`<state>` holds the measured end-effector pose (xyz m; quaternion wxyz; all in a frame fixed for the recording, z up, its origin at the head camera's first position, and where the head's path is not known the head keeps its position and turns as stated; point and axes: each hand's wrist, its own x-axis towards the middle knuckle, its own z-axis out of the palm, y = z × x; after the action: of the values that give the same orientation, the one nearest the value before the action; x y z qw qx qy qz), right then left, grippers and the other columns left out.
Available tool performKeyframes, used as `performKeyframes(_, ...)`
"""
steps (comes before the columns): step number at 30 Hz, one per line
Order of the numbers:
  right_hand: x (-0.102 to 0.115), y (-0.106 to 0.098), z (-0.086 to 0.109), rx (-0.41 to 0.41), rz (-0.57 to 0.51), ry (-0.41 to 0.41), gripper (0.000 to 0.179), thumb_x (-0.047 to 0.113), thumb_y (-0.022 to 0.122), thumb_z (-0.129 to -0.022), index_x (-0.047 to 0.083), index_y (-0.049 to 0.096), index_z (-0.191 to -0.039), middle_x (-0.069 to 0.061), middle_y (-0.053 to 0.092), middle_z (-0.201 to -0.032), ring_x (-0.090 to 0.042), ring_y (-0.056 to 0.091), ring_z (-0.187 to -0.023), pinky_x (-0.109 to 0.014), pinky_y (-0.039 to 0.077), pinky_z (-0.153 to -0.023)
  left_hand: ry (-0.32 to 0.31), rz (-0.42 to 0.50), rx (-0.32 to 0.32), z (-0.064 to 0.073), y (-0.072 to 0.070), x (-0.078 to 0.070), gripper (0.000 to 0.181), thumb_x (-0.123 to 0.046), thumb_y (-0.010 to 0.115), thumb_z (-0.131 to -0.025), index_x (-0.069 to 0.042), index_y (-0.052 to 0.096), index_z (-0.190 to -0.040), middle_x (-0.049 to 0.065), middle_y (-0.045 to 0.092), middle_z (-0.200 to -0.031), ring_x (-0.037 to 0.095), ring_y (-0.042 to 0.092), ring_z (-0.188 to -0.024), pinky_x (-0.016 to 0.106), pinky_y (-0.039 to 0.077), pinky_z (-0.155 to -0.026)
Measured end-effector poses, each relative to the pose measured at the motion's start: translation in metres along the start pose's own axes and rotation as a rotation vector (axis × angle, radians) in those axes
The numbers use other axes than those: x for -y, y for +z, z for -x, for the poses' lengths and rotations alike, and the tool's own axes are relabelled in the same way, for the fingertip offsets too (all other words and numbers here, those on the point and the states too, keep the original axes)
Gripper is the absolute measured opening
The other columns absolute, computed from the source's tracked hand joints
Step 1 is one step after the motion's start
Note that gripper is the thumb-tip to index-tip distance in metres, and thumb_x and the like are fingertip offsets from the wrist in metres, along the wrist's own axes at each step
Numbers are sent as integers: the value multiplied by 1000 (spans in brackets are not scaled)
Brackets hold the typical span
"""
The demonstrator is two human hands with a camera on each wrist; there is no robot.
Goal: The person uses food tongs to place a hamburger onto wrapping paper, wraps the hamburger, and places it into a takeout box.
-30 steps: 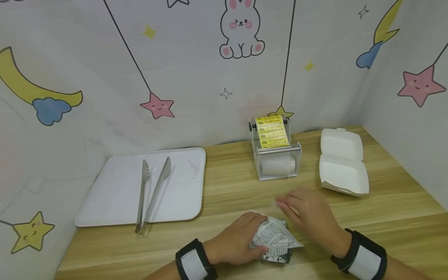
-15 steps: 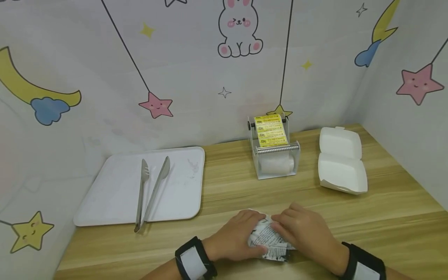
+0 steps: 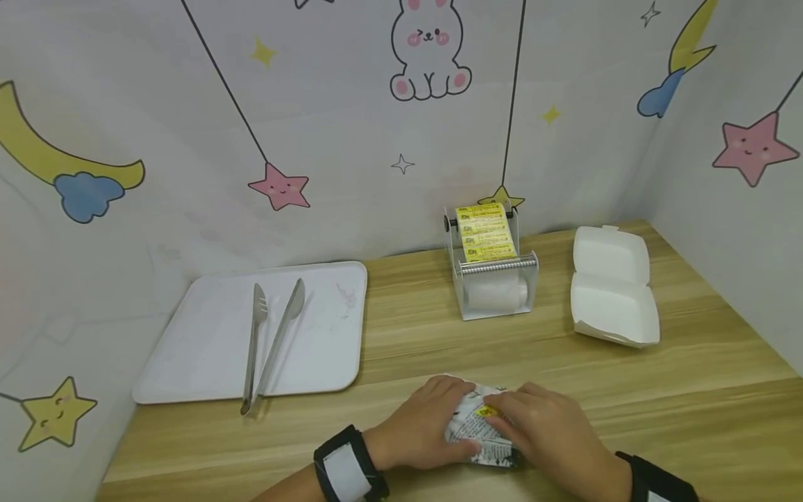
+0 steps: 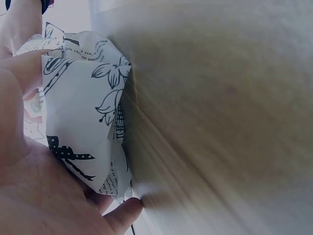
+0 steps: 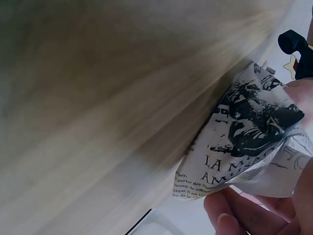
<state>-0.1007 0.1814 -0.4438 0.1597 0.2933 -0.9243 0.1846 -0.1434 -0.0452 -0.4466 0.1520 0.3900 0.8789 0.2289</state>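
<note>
A small package wrapped in newspaper-print paper (image 3: 469,427) rests on the table near its front middle. My left hand (image 3: 426,429) holds its left side, with the fingers over the top and the thumb in front. A yellow sticker label (image 3: 486,411) shows on top of the package, partly covered by my right hand (image 3: 552,432). That hand's fingers and thumb lie around the package's right side, at the label. Folded paper (image 4: 80,112) with flower drawings faces the left wrist camera. In the right wrist view, a pointed paper fold (image 5: 225,147) carries dark print. The contents are hidden.
A white tray (image 3: 329,328) stands at left, with metal tongs (image 3: 276,348) lying on it and over its front edge. Behind the hands is a label dispenser (image 3: 492,265) with a yellow label roll. An opened white takeout box (image 3: 615,307) sits at right. Printed cloth walls border the table.
My right hand has come down and left onto the package, then shifted slightly toward the front. The yellow label now shows on the paper. My left hand has stayed on the package.
</note>
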Motion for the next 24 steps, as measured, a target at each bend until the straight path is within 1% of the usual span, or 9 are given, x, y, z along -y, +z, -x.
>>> performKeyframes(4,4,2,1,-28,1,-3,20,25,81,-86,17,73,-102,10,73,-87,-5,67,-79,-26,57,-65,-4,-19,-13,0,0,0,72,-47,70,-93,-9,43,-149,2,50,-144,17,42,-138,35,36,-116)
performKeyframes(8,8,1,5,-2,5,13,21,31,81,-87,19,72,-102,11,71,-89,-6,66,-81,-28,57,-66,-16,-26,-14,0,1,-1,73,-47,70,-93,-9,42,-149,3,50,-144,16,42,-138,35,35,-116)
performKeyframes(11,10,-2,9,47,1,25,26,37,75,-92,18,75,-108,6,74,-101,-11,68,-90,-34,58,-73,-24,-27,-10,1,0,-2,73,-48,69,-94,-9,42,-149,2,50,-144,16,41,-138,35,36,-116)
performKeyframes(13,10,-4,12,69,0,20,32,41,71,-95,17,76,-115,-1,75,-111,-17,69,-96,-39,59,-77,-26,-29,-8,2,0,-3,73,-48,69,-94,-9,42,-150,3,49,-145,16,41,-138,36,36,-116)
performKeyframes(16,11,-4,19,94,15,20,39,42,69,-96,17,72,-127,-8,72,-122,-22,69,-104,-44,59,-82,-26,-33,-6,2,0,-3,73,-47,69,-94,-9,41,-150,3,49,-145,16,41,-138,36,36,-116)
performKeyframes(18,10,-4,24,128,20,29,44,44,67,-97,17,69,-133,-10,69,-128,-27,67,-112,-47,58,-86,-24,-32,-5,1,2,-3,73,-47,69,-94,-10,41,-150,3,49,-146,17,41,-138,37,36,-116)
performKeyframes(20,9,-2,28,170,8,56,49,46,64,-98,18,64,-138,-11,64,-136,-30,64,-119,-49,57,-90,-23,-33,-4,1,2,-3,73,-47,69,-94,-10,40,-151,3,49,-146,17,41,-138,37,36,-116)
performKeyframes(22,8,-1,31,228,-33,83,54,49,61,-100,18,59,-144,-14,58,-144,-34,60,-125,-51,56,-92,-22,-36,-3,1,3,-3,73,-48,69,-94,-10,40,-150,3,49,-146,17,41,-138,37,36,-116)
performKeyframes(24,6,3,34,251,-82,90,60,50,61,-99,17,53,-149,-18,52,-148,-38,58,-126,-53,55,-91,-27,-31,1,1,2,-3,73,-47,69,-94,-11,40,-151,3,48,-146,17,41,-138,38,36,-116)
